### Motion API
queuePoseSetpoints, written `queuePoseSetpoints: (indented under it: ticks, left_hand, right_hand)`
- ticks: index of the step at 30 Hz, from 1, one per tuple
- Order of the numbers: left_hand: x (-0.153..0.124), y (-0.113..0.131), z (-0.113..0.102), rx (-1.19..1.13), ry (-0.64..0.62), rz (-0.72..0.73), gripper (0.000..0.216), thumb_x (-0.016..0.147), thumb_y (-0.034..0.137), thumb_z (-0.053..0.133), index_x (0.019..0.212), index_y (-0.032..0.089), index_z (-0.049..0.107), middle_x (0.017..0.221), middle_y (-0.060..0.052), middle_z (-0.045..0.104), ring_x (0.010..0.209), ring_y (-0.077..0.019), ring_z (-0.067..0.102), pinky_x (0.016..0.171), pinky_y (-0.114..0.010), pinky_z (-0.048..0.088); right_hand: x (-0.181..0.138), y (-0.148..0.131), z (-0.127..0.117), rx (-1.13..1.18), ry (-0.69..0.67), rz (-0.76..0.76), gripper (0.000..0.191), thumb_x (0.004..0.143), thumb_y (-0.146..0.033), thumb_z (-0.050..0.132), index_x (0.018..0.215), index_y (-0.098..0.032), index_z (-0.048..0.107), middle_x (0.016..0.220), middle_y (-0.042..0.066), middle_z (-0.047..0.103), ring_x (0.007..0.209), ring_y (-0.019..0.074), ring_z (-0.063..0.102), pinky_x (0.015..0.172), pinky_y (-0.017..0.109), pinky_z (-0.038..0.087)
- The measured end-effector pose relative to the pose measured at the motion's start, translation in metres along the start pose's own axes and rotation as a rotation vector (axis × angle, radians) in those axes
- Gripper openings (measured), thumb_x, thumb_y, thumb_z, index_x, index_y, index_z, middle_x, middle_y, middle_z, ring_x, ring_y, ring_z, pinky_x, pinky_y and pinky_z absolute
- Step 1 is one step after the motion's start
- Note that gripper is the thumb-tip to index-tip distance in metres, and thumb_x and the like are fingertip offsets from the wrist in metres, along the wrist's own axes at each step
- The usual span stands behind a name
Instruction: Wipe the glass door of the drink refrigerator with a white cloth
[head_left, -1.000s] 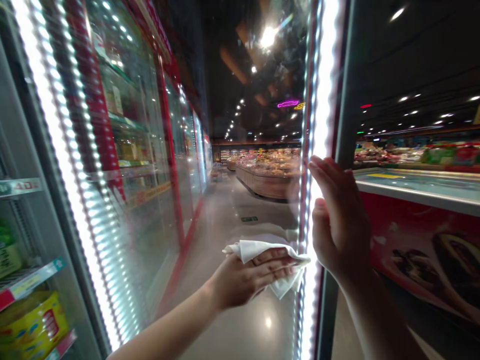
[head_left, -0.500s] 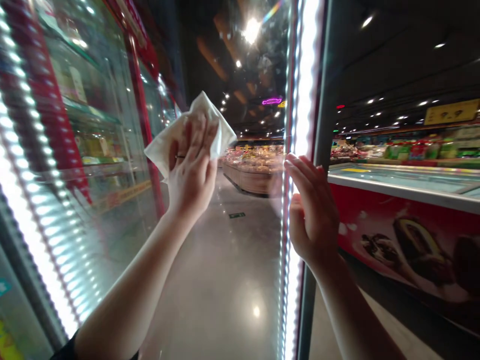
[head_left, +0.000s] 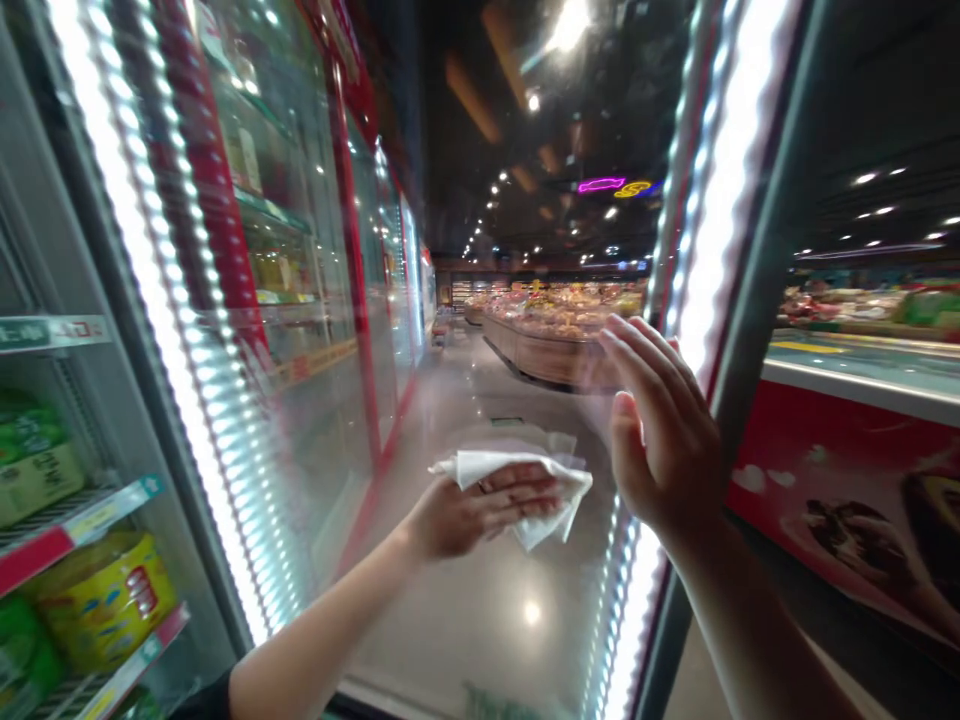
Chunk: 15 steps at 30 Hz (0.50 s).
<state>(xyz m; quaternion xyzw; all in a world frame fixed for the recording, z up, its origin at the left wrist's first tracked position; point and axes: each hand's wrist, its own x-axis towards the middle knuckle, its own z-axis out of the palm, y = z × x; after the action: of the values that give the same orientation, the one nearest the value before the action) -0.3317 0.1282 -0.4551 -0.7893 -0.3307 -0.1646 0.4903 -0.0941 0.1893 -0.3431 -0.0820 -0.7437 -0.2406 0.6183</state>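
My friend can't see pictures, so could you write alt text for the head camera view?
A left hand presses a white cloth flat against an open glass freezer door, while the right hand steadies the door's lit edge. Stocked shelves sit left; a supermarket aisle stretches beyond.

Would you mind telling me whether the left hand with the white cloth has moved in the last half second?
Yes. The left hand and white cloth dropped down the glass door, toward its lit right edge.

Two bare forearms, no watch or bracelet visible. Left hand (head_left: 480, 505) ungloved, fingers slender; right hand (head_left: 660, 440) likewise ungloved. Edge of a dark short sleeve (head_left: 206, 695) at the left upper arm, near the frame's bottom.
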Motion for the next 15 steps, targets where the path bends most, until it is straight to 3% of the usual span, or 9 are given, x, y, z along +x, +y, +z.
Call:
queuePoseSetpoints:
  ticks: [5,8,11,13,15]
  left_hand:
    - [0.006,-0.109,-0.052,0.022,0.208,-0.725,0.066,0.106,0.015,0.044,0.167,0.039,0.039,0.167,0.0,0.051,0.164,-0.0241,0.031,0.138,-0.052,0.024]
    - [0.012,-0.138,-0.066,0.063,0.386,-0.991,0.06,0.11,0.021,0.039,0.167,0.039,0.04,0.168,-0.001,0.049,0.165,-0.0223,0.028,0.138,-0.053,0.02]
    - [0.017,-0.115,-0.058,0.067,0.363,-0.984,0.059,0.11,0.022,0.039,0.168,0.035,0.038,0.171,-0.003,0.045,0.166,-0.0232,0.026,0.137,-0.055,0.023]
    - [0.017,-0.08,-0.045,0.052,0.243,-0.812,0.062,0.108,0.021,0.046,0.168,0.032,0.038,0.171,-0.004,0.045,0.166,-0.0263,0.026,0.136,-0.058,0.024]
    - [0.012,-0.043,-0.034,0.027,0.137,-0.55,0.064,0.105,0.021,0.053,0.167,0.033,0.041,0.168,0.0,0.047,0.165,-0.025,0.029,0.137,-0.055,0.025]
  right_hand:
    - [-0.006,-0.012,0.017,0.038,0.015,-0.002,0.07,0.099,-0.007,0.046,0.165,-0.03,0.04,0.16,0.008,0.058,0.15,0.0307,0.052,0.126,0.059,0.044]
    - [-0.01,-0.019,0.025,0.045,0.019,0.003,0.069,0.099,-0.007,0.048,0.164,-0.029,0.042,0.159,0.009,0.059,0.15,0.0306,0.053,0.126,0.059,0.045]
    - [-0.009,-0.024,0.033,0.067,0.027,-0.006,0.067,0.099,-0.007,0.048,0.163,-0.027,0.044,0.158,0.011,0.059,0.149,0.0306,0.054,0.125,0.059,0.046]
    - [-0.007,-0.027,0.038,0.079,0.028,-0.015,0.066,0.099,-0.008,0.048,0.163,-0.027,0.044,0.158,0.011,0.059,0.149,0.0316,0.053,0.123,0.061,0.047]
    - [-0.003,-0.031,0.042,0.083,0.028,-0.033,0.068,0.099,-0.007,0.048,0.164,-0.027,0.043,0.158,0.012,0.059,0.151,0.0321,0.052,0.123,0.062,0.047]
